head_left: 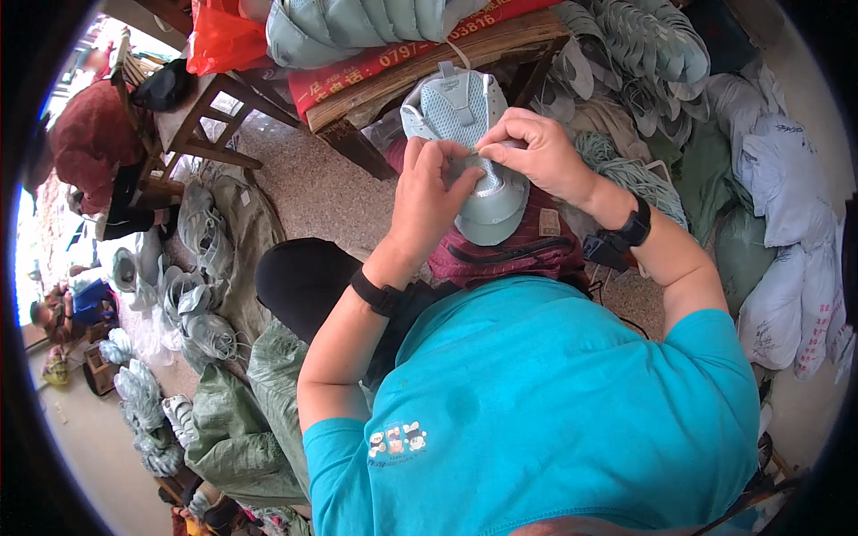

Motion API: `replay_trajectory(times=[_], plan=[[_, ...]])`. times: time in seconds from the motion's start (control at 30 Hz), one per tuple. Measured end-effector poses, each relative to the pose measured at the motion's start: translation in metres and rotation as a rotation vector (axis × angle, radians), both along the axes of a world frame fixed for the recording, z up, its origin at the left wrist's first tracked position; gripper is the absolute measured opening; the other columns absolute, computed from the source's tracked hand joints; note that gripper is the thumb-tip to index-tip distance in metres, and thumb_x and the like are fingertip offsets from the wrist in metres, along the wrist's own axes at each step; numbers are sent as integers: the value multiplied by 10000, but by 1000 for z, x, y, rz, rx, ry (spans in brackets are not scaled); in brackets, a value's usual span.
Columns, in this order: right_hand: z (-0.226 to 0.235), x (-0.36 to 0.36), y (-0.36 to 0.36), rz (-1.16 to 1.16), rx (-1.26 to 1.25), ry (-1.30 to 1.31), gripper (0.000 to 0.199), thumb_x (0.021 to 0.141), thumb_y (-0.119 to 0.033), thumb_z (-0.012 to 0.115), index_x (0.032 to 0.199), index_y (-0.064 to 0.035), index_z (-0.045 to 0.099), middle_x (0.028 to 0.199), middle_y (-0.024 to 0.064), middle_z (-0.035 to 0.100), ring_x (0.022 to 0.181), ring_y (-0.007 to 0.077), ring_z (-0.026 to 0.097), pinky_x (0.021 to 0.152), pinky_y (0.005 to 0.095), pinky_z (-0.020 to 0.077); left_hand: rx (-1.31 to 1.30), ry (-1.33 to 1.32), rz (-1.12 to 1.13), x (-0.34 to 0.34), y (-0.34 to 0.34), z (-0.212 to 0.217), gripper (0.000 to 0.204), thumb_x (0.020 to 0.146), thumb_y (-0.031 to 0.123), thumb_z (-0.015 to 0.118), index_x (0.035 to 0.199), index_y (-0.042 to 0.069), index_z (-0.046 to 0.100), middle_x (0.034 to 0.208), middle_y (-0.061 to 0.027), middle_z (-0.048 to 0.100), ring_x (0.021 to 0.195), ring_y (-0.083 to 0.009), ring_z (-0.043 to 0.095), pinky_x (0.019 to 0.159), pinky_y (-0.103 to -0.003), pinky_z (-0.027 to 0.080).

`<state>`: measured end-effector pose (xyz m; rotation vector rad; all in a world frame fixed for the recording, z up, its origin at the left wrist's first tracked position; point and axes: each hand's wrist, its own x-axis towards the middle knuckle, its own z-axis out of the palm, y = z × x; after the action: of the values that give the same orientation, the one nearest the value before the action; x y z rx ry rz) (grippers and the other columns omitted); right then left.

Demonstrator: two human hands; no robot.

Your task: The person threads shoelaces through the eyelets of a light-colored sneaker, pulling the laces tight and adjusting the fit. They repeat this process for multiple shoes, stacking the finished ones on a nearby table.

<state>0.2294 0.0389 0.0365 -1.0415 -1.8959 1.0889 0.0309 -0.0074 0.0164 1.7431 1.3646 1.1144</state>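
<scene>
A person in a teal shirt (pixel 572 393), seen from above, works with both bare hands on a pale grey-green shoe upper (pixel 487 220). The upper lies on maroon cloth (pixel 447 259) just in front of the person's body, its rounded toe toward them and its mesh tongue end pointing away, near a wooden tabletop (pixel 384 94). The left hand (pixel 422 188) is curled, thumb and forefinger pinching at the upper's middle. The right hand (pixel 536 156) meets it there, thumb and forefinger pressed together on the upper; whether a lace lies between the fingertips is too small to tell. Each wrist wears a black band. On the tabletop, a row of grey-green pieces (pixel 353 34) rests on a red printed sheet (pixel 331 82). To the right are bundled pale green cords (pixel 639 179) and white sacks (pixel 786 188); to the left, green sacks (pixel 234 429).
</scene>
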Motion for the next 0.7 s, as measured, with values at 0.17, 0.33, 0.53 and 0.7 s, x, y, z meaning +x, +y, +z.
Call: replay_trajectory(times=[0.17, 0.33, 0.53, 0.7], plan=[[1, -3, -2, -37, 155, -138, 53, 883, -47, 708, 911, -21, 672, 883, 15, 546, 785, 83, 544, 687, 248, 463, 52, 30, 24, 1, 0, -6, 258, 810, 84, 788, 1015, 34, 640, 879, -34, 443, 717, -133, 455, 624, -259, 449], [-7, -14, -2, -1, 88, -96, 71, 886, -62, 710, 916, -17, 665, 869, 28, 537, 742, 109, 535, 670, 257, 459, 4, -5, 24, -1, -1, -8, 266, 806, 77, 789, 1023, 28, 643, 877, -32, 446, 723, -129, 457, 627, -255, 445], [7, -5, 8, 96, 195, -171, 100, 896, -82, 707, 959, -12, 676, 852, 29, 530, 722, 97, 511, 651, 254, 447, 59, -1, 1, -4, -2, -5, 272, 808, 106, 781, 1036, 38, 648, 894, -69, 488, 737, -204, 524, 645, -324, 476], [10, -4, 7, 160, 82, -219, 95, 902, -73, 689, 970, -8, 677, 850, 22, 534, 736, 90, 509, 656, 248, 440, 253, 130, 29, -12, 2, -14, 208, 826, 62, 738, 1017, 50, 657, 920, -79, 517, 728, -215, 537, 654, -325, 473]])
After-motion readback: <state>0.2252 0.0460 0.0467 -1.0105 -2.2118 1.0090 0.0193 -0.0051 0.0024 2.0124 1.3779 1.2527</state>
